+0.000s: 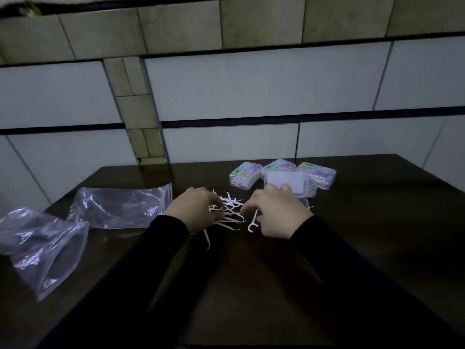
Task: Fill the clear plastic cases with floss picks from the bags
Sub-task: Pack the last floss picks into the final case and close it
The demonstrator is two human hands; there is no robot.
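Step in hand, by the look of it: gathering loose floss picks off the dark table for the open case. Picks lay in a small heap mid-table, just in front of the cases. Left hand sat on the heap's left edge, fingers curled into the picks, seemingly pinching a few. Right hand sat on the heap's right side, fingers bent down, one pick poking out beneath; actual grip not discernible. Hands apart, heap between. Best done by raking picks into one aligned bundle, heads same way, before dropping in; stray pick nearer than the heap needed collecting too. Three filled cases clustered behind the heap, a lid beside them. Two limp bags lay left of the heap. Tiled wall behind, dim light.
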